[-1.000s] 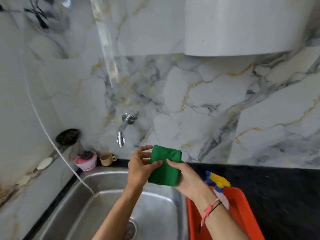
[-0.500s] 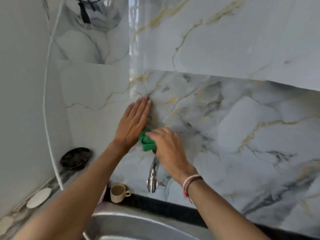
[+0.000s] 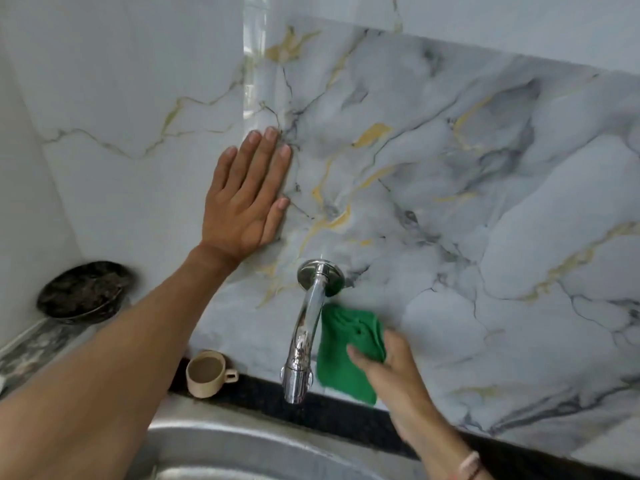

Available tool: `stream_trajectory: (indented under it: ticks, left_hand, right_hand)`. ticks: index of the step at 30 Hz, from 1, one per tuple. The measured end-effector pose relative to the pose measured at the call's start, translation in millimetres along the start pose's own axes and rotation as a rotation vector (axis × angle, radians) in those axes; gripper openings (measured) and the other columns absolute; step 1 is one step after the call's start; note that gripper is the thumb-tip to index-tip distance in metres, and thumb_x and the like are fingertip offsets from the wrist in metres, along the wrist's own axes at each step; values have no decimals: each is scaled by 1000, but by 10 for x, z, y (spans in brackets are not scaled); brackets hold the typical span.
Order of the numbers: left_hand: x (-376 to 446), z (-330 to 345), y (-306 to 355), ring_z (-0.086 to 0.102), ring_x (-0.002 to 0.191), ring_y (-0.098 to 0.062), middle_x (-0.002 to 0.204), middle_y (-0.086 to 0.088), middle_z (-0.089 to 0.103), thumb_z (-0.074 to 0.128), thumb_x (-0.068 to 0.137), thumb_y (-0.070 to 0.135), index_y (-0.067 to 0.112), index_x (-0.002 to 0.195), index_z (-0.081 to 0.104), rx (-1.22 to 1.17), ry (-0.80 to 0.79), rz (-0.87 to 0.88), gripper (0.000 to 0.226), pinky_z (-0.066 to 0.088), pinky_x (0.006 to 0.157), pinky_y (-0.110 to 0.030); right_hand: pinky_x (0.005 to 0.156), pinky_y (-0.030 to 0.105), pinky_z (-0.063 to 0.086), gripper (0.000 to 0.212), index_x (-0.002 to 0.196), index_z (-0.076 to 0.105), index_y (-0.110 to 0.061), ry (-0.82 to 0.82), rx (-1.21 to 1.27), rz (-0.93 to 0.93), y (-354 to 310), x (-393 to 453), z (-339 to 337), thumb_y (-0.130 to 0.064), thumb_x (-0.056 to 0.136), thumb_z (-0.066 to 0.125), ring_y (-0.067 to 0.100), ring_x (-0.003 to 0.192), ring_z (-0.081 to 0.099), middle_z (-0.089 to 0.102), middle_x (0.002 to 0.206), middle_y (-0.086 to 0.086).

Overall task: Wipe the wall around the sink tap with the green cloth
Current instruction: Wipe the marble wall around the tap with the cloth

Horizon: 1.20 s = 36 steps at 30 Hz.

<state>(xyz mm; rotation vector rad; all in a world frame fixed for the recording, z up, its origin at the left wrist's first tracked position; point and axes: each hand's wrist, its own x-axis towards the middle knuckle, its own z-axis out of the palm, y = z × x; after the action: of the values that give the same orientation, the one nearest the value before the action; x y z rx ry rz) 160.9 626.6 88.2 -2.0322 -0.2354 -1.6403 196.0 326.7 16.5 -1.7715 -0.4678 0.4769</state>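
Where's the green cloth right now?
In the head view, the green cloth is pressed to the marble wall under the right hand, just right of the chrome tap spout, below its flange.

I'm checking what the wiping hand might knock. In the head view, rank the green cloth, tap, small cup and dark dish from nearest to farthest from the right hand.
1. green cloth: pressed to the wall under the right hand.
2. tap: just left of the cloth.
3. small cup: on the ledge, farther left.
4. dark dish: far left, in the corner.
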Motion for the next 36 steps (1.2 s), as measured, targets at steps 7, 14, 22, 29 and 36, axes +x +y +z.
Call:
stream_trajectory:
  ticks: [7,14,22,29,36]
  left_hand:
    - [-10,12,-14,29,156,-36,168,-17,22,23,106,34,7,163,23,1,36,45,63,29,126,-52]
    - [-46,10,-27,12,160,-28,169,-14,14,22,106,35,7,163,21,29,32,43,64,13,134,-44]
    - [5,-39,-6,33,152,-39,163,-23,37,22,104,35,9,164,18,41,10,16,65,30,126,-53]
    - [4,-49,-6,35,151,-40,161,-24,40,25,103,34,8,162,20,35,8,15,65,32,124,-54]
    - [-20,-12,-14,35,151,-39,160,-24,42,28,102,35,9,163,23,61,13,10,66,27,128,-49]
  right_hand:
    - [74,50,68,32,118,78,-5,-480,1081,512,-57,126,778,-2,90,62,41,99,79,77,119,26]
    - [82,49,68,33,120,74,2,-314,1244,497,11,34,699,-6,89,64,36,97,81,80,113,25]
    - [72,5,53,17,97,69,-31,113,105,-403,-595,-270,318,-15,97,65,-8,86,68,75,100,-6]
    - [85,45,46,52,81,66,-18,214,-1055,-533,-1157,-70,969,-69,89,58,32,102,59,70,100,11]
    - [101,45,35,49,136,62,-27,210,-1073,-538,-829,-108,932,-41,89,64,32,126,41,51,132,10]
